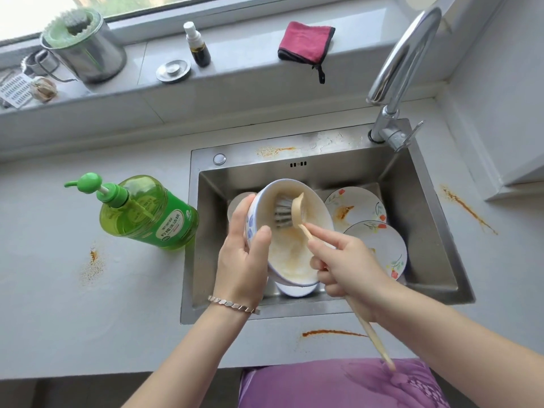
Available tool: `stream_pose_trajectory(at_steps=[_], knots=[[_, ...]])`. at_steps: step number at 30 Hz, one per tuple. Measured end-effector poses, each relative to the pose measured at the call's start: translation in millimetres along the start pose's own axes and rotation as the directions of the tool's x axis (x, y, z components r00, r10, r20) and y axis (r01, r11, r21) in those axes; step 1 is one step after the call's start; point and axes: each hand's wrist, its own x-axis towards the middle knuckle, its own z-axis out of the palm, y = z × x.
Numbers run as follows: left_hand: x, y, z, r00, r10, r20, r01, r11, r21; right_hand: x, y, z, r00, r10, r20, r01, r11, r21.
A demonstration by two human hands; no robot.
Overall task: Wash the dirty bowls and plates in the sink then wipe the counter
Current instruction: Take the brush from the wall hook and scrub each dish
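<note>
- Bowl, white with a blue pattern on its outer wall, was held tilted above the steel sink, its inside smeared with orange-brown residue.
- The left hand, a silver bracelet at the wrist, gripped the bowl by its outer wall, with the thumb on the near rim.
- The right hand was closed around the wooden handle of a dish brush, whose bristled head pressed against the bowl's inner wall.
- Two floral plates lay overlapping in the right part of the basin: the rear plate was streaked with orange sauce, and the front plate rested partly on it.
- Another white dish sat in the basin just beneath the held bowl.
- A green pump bottle of dish soap stood on the grey counter, just left of the sink.
- Orange stains marked the counter left of the sink, along its front edge and to the right.
- A chrome faucet rose from the sink's right rear corner.
- On the window sill lay a red cloth, a small spray bottle, a metal sink plug and a steel canister.
</note>
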Motion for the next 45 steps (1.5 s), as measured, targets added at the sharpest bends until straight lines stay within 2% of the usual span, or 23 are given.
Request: stream_pose_trajectory(at_steps=[3, 8, 10, 12, 15, 16, 18, 20, 23, 26, 28, 31, 35, 37, 39, 43, 45], knots=[[-1, -1, 6, 0.998, 0.045, -0.035, -0.047, 0.997, -0.06, -8, -9, 13, 0.995, 0.036, 0.098, -0.057, 0.974, 0.221], [8, 5, 4, 0.993, 0.095, -0.071, -0.101, 0.992, -0.078, -29, -15, 13, 0.964, 0.097, 0.247, -0.132, 0.983, 0.129], [9, 5, 3, 0.992, 0.114, -0.058, -0.118, 0.99, -0.075, -31, -19, 9, 0.951, 0.154, 0.269, -0.205, 0.963, 0.176], [4, 4, 4, 0.991, 0.125, -0.044, -0.128, 0.989, -0.08, -26, -25, 4, 0.934, 0.208, 0.289, -0.307, 0.883, 0.356], [-2, 2, 6, 0.993, 0.104, -0.06, -0.11, 0.987, -0.115, -20, -34, -3, 0.913, 0.237, 0.332, -0.404, 0.646, 0.648], [-2, 1, 5, 0.993, 0.104, -0.063, -0.111, 0.987, -0.121, -20, -34, -4, 0.909, 0.233, 0.345, -0.415, 0.585, 0.697], [-1, -2, 4, 0.993, 0.112, -0.045, -0.115, 0.989, -0.093, -18, -31, -2, 0.911, 0.232, 0.342, -0.413, 0.541, 0.733], [-1, -1, 3, 0.994, 0.112, 0.0, -0.112, 0.992, -0.054, -16, -27, 4, 0.92, 0.243, 0.308, -0.393, 0.59, 0.706], [2, 5, 2, 0.993, 0.109, 0.039, -0.109, 0.994, 0.001, -16, -25, 15, 0.936, 0.211, 0.281, -0.341, 0.737, 0.584], [11, 11, -1, 0.993, 0.113, 0.027, -0.114, 0.993, 0.007, -25, -20, 18, 0.942, 0.175, 0.287, -0.291, 0.852, 0.435], [15, 10, -3, 0.993, 0.116, 0.013, -0.116, 0.993, -0.005, -29, -18, 17, 0.938, 0.183, 0.294, -0.286, 0.888, 0.359], [11, 6, -2, 0.992, 0.118, 0.037, -0.119, 0.993, 0.027, -24, -24, 9, 0.925, 0.217, 0.312, -0.333, 0.857, 0.394], [2, -1, -1, 0.995, 0.073, 0.072, -0.075, 0.997, 0.027, -12, -31, -2, 0.912, 0.254, 0.323, -0.405, 0.685, 0.606], [-1, -3, -2, 0.994, 0.067, 0.087, -0.073, 0.995, 0.063, -11, -29, -2, 0.906, 0.258, 0.336, -0.421, 0.641, 0.642], [-1, -3, -2, 0.994, 0.061, 0.09, -0.068, 0.995, 0.074, -14, -23, 5, 0.903, 0.264, 0.338, -0.424, 0.67, 0.61], [6, -3, -3, 0.997, 0.063, 0.049, -0.064, 0.998, 0.008, -26, -11, 18, 0.926, 0.228, 0.302, -0.345, 0.836, 0.426], [5, -4, -5, 0.994, 0.084, 0.064, -0.085, 0.996, 0.021, -25, -12, 15, 0.934, 0.212, 0.286, -0.324, 0.841, 0.433]])
